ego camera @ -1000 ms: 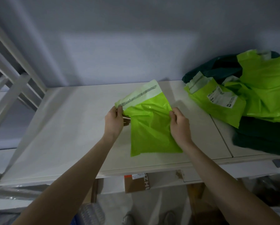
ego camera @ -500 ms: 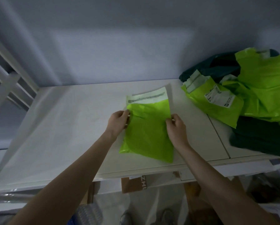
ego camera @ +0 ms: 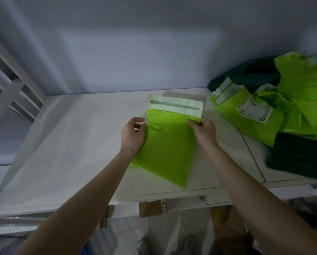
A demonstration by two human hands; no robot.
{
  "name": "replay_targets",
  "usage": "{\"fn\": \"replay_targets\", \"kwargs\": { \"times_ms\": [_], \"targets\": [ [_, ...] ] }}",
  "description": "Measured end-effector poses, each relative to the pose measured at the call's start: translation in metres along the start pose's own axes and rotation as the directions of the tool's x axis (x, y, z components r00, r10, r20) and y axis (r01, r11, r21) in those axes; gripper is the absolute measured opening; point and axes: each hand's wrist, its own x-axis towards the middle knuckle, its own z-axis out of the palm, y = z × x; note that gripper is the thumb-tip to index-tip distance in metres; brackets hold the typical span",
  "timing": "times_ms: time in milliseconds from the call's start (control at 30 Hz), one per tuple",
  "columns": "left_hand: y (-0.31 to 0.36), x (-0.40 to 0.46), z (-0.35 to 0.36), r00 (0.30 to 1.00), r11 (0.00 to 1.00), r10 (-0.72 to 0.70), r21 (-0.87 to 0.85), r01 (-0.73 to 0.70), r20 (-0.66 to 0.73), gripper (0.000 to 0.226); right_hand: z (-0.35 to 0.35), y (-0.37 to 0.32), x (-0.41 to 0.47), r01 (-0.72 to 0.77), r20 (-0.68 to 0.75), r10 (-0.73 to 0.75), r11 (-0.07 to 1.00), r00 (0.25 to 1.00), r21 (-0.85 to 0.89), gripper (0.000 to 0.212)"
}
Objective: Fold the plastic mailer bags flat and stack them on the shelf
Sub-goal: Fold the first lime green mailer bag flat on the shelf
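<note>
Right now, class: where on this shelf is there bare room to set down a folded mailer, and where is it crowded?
The shelf is bare left of the lime mailer held by the left hand and right hand, out to the white frame. A narrow bare strip separates that mailer from the pile of green bags, which crowds the right end.

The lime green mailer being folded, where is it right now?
In the head view, the lime green mailer lies mid-shelf, held at its edges by the left hand and right hand, left of the heap of bags.

Glossy green plastic mailer bag (ego camera: 167, 150) lies on smooth, matt white shelf (ego camera: 76, 144).
</note>
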Motion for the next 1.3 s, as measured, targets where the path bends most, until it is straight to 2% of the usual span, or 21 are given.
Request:
{"fn": "replay_targets", "kwargs": {
  "times_ms": [200, 367, 400, 467, 533, 567, 633, 733, 833, 900, 1000, 1033, 1167, 1300],
  "targets": [
    [-0.004, -0.008, 0.006, 0.997, 0.989, 0.074, 0.13, -0.071, -0.016, 0.028, 0.008, 0.0, 0.01, -0.048, -0.036, 0.045, 0.997, 0.998, -0.067, 0.013],
    [-0.006, -0.01, 0.005, 0.995, 0.99, 0.089, 0.116, -0.083, -0.047, 0.022, 0.007, -0.002, 0.009, -0.081, -0.056, 0.079, 0.996, 0.995, -0.036, 0.014],
    [-0.006, -0.01, 0.004, 0.994, 0.99, 0.098, 0.106, -0.092, -0.049, 0.02, 0.006, -0.005, 0.009, -0.034, -0.053, 0.033, 0.999, 0.998, -0.019, 0.022],
    [-0.006, -0.01, 0.002, 0.993, 0.993, 0.105, 0.069, -0.101, -0.059, 0.016, 0.003, -0.013, 0.009, 0.191, -0.099, -0.202, 0.975, 0.974, -0.114, 0.036],
    [-0.005, -0.009, 0.003, 0.992, 0.995, 0.104, 0.021, -0.102, -0.073, 0.012, 0.004, -0.029, 0.01, 0.432, -0.09, -0.475, 0.852, 0.876, -0.295, 0.044],
    [-0.004, -0.009, 0.004, 0.991, 0.994, 0.106, 0.001, -0.106, -0.076, 0.01, 0.007, -0.039, 0.01, 0.53, -0.032, -0.574, 0.774, 0.818, -0.346, 0.045],
    [-0.003, -0.008, 0.006, 0.989, 0.992, 0.126, -0.021, -0.128, -0.081, 0.009, 0.017, -0.06, 0.01, 0.656, 0.155, -0.651, 0.664, 0.743, -0.358, 0.046],
    [-0.001, -0.008, 0.006, 0.978, 0.98, 0.19, -0.044, -0.195, -0.091, 0.009, 0.032, -0.075, 0.011, 0.697, 0.416, -0.56, 0.594, 0.716, -0.401, 0.067],
    [0.0, -0.009, 0.004, 0.976, 0.977, 0.2, -0.058, -0.205, -0.082, 0.009, 0.039, -0.077, 0.015, 0.621, 0.524, -0.36, 0.608, 0.772, -0.496, 0.089],
    [-0.001, -0.01, 0.003, 0.983, 0.982, 0.17, -0.074, -0.176, -0.072, 0.009, 0.042, -0.077, 0.019, 0.581, 0.518, -0.303, 0.608, 0.8, -0.541, 0.079],
    [-0.001, -0.009, 0.003, 0.99, 0.987, 0.13, -0.089, -0.135, -0.061, 0.009, 0.045, -0.074, 0.023, 0.577, 0.484, -0.338, 0.622, 0.807, -0.529, 0.035],
    [-0.002, -0.009, 0.003, 0.991, 0.988, 0.12, -0.088, -0.124, -0.055, 0.009, 0.046, -0.073, 0.024, 0.575, 0.471, -0.349, 0.632, 0.81, -0.52, 0.028],
    [-0.005, -0.008, 0.003, 0.995, 0.994, 0.08, -0.074, -0.084, -0.061, 0.01, 0.047, -0.075, 0.031, 0.554, 0.407, -0.379, 0.63, 0.831, -0.545, 0.029],
    [-0.006, -0.009, 0.006, 0.996, 0.998, 0.064, -0.018, -0.066, -0.068, 0.009, 0.056, -0.076, 0.029, 0.612, 0.429, -0.437, 0.554, 0.791, -0.564, 0.03]
  ]
}}
